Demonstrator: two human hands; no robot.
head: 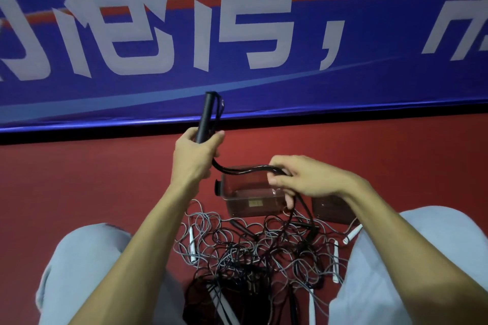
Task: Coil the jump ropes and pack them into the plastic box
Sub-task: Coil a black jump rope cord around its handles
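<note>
One black jump rope is judged mid-coiling: its handle is held upright in the left hand, fingers curled round it, and the cord is pinched by the right hand. More loops are called for next. One clear plastic box is set on the floor behind one tangle of ropes. At least four white handles are counted.

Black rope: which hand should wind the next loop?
The right hand, likely: its fingers hold the black rope trailing to the pile, while the left hand grips the handle.
</note>
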